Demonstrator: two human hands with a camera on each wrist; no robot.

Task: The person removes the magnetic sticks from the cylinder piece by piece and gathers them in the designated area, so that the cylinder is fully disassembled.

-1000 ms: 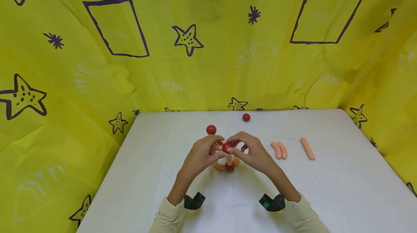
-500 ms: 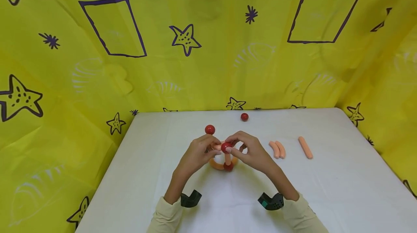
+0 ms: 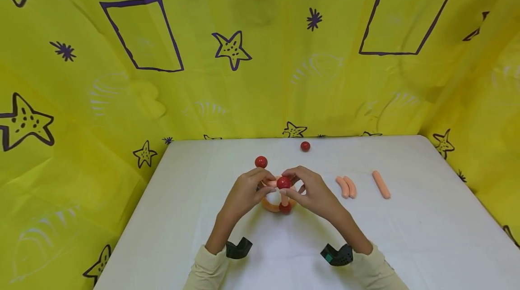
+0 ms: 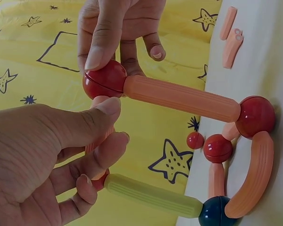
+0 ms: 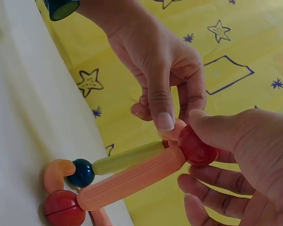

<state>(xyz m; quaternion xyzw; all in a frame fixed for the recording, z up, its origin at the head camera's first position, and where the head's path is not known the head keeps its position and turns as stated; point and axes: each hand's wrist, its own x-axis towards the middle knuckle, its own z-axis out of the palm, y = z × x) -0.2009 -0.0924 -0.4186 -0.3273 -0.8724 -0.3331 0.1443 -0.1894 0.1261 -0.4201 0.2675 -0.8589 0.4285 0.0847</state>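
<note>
My right hand (image 3: 310,187) pinches a red ball (image 4: 105,80) between thumb and fingers. Beside it, my left hand (image 3: 245,191) grips a short orange stick (image 4: 100,100) that meets this ball, its middle hidden by the fingers. From the ball an upright ribbed orange stick (image 4: 184,99) runs down to a lower red ball (image 4: 255,117). A curved orange stick (image 4: 254,174) links that one to a dark blue ball (image 4: 217,211). From the blue ball rises a yellow-green stick (image 4: 153,194), with another red ball (image 3: 261,162) at its top.
A loose red ball (image 3: 305,146) lies near the table's back edge. Two curved orange sticks (image 3: 346,186) and a straight orange stick (image 3: 381,185) lie to the right on the white table (image 3: 430,236). A yellow patterned curtain (image 3: 268,91) surrounds the back and sides.
My right thumb has slid down from the front of the red ball to its lower edge, so more of the ball shows. The left hand keeps its grip on the orange stick.
</note>
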